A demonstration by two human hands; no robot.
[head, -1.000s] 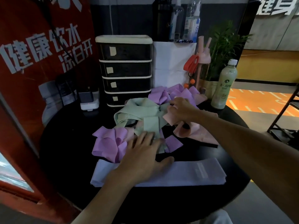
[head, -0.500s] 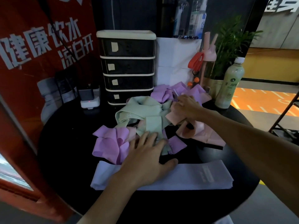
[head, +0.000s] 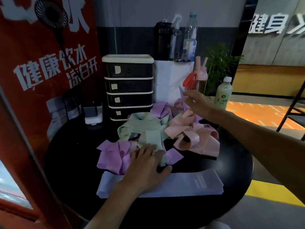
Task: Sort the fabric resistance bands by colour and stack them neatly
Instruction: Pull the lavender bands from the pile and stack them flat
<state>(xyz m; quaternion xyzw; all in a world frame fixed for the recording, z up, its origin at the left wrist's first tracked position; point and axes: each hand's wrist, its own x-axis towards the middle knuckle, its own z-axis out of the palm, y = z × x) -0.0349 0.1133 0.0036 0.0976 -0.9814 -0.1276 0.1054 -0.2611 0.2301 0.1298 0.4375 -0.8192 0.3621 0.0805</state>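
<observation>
A tangled pile of fabric bands lies mid-table: green bands (head: 145, 128), pink bands (head: 198, 138), purple bands (head: 112, 154) at the front left and more purple (head: 160, 109) at the back. A flat stack of pale lilac bands (head: 189, 182) lies along the near edge. My left hand (head: 145, 169) rests flat, fingers spread, over the stack's left part and the pile's front edge. Raised above the back of the pile, my right hand (head: 198, 101) pinches a pale lilac band (head: 181, 91) at its fingertips; motion blur hides the rest of that band.
The round black table (head: 69, 154) carries a black drawer unit (head: 130, 86), a white charger (head: 93, 114), a white box (head: 170, 80), a pink bottle (head: 200, 80), a green drink bottle (head: 222, 95) and a plant (head: 219, 63) at the back. A red panel (head: 41, 80) stands at the left.
My right hand has lifted off the pink and purple bands and moved up and back, with a pale lilac band in its fingertips. The left hand has stayed flat on the stack.
</observation>
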